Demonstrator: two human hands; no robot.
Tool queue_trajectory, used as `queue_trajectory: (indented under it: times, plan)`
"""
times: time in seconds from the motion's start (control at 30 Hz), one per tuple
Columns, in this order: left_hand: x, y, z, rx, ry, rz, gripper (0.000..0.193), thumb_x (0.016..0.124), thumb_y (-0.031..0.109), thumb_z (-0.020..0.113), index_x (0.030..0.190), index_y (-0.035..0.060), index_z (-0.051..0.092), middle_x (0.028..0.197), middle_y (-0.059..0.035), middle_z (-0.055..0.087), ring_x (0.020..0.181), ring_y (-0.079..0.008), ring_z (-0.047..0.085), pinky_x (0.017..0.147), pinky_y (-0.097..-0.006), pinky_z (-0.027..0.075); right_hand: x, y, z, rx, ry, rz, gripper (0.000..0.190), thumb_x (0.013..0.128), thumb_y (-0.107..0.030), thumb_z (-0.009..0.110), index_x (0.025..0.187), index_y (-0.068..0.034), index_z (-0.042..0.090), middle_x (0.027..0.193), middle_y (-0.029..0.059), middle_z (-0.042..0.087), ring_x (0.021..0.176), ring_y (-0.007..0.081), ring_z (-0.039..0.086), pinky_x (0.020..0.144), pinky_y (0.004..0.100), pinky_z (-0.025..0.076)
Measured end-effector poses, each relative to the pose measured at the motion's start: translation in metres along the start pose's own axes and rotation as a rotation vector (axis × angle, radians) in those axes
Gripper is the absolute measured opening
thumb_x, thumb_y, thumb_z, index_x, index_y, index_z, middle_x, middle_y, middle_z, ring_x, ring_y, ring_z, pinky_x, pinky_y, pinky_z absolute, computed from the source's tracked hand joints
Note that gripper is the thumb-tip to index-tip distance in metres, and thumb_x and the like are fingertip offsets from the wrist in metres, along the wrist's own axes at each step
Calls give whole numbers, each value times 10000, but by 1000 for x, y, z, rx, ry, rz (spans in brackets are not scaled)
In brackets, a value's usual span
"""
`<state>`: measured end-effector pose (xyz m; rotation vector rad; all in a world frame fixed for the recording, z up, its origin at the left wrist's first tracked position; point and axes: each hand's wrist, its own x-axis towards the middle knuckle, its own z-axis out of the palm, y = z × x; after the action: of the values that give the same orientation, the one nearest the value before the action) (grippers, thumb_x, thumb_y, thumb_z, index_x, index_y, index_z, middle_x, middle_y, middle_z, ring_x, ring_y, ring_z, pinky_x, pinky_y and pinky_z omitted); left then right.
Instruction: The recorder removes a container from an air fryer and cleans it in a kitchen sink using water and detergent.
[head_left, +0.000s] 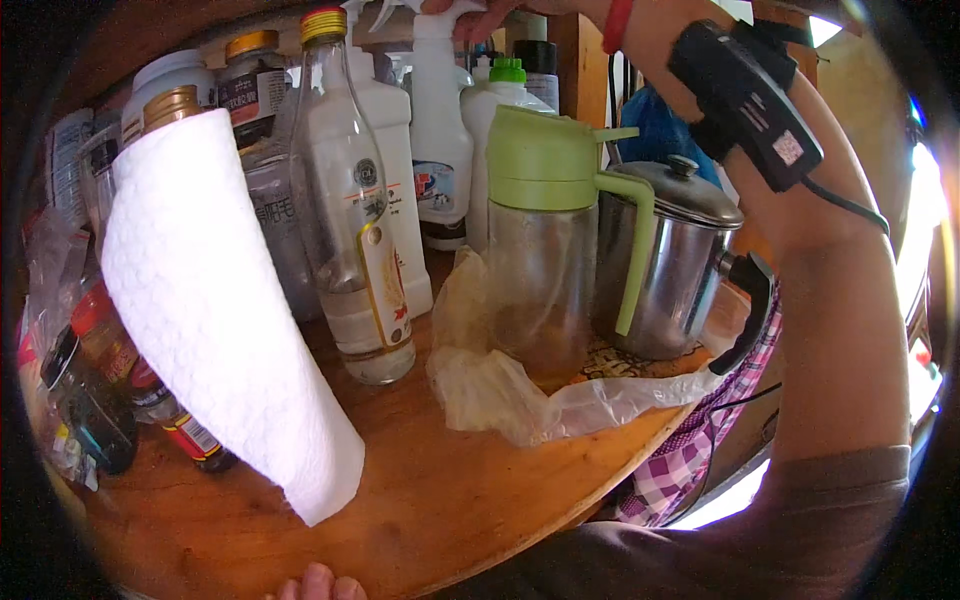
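My right hand (487, 16) reaches to the top edge of the view, at the nozzle of a white spray bottle (441, 112); only some fingers show, and its grip is partly cut off. At the bottom edge, the fingertips of my left hand (319, 583) rest by the wooden table's near edge (420, 517). A white paper towel (210, 300) drapes over a bottle with a gold cap. Beside it stands a clear glass bottle (341, 225) with some clear liquid. The green-topped oil pot (541, 172) stands on crumpled plastic.
A lidded steel pot (652, 270) with a black handle stands at the right, near a checkered cloth (664, 480). Jars (90, 405) crowd the left side. White plastic bottles (390, 180) and a green-capped bottle (508, 75) stand behind.
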<state>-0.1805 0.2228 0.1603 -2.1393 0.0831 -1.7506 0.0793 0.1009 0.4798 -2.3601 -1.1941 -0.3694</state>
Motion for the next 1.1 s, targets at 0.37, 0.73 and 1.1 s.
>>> queue_trajectory:
  times: [0.37, 0.73, 1.1]
  plan:
    - [-4, 1, -7, -27, -51, -45, 392, 893, 379, 421, 950, 50, 626, 974, -88, 620, 852, -241, 547, 757, -361, 408, -98, -23, -15, -232, 481, -351, 374, 794, -114, 589, 1112, 37, 463, 883, 139, 578, 783, 181, 574, 685, 275, 469]
    - [-12, 2, -10, 12, -32, -69, 353, 856, 320, 468, 997, 22, 594, 973, -113, 594, 888, -265, 510, 793, -407, 395, -177, -45, -9, -351, 1104, -708, 461, 811, -91, 547, 1207, 42, 352, 983, 85, 506, 895, 130, 519, 753, 253, 449]
    - [-3, 48, -37, -891, 72, -582, 730, 765, 382, 615, 1318, 10, 319, 1225, -189, 452, 1138, -323, 423, 982, -470, 267, -251, 32, -30, 669, 502, -711, 410, 888, -228, 490, 1213, 14, 426, 1083, 81, 561, 989, 148, 549, 839, 276, 437]
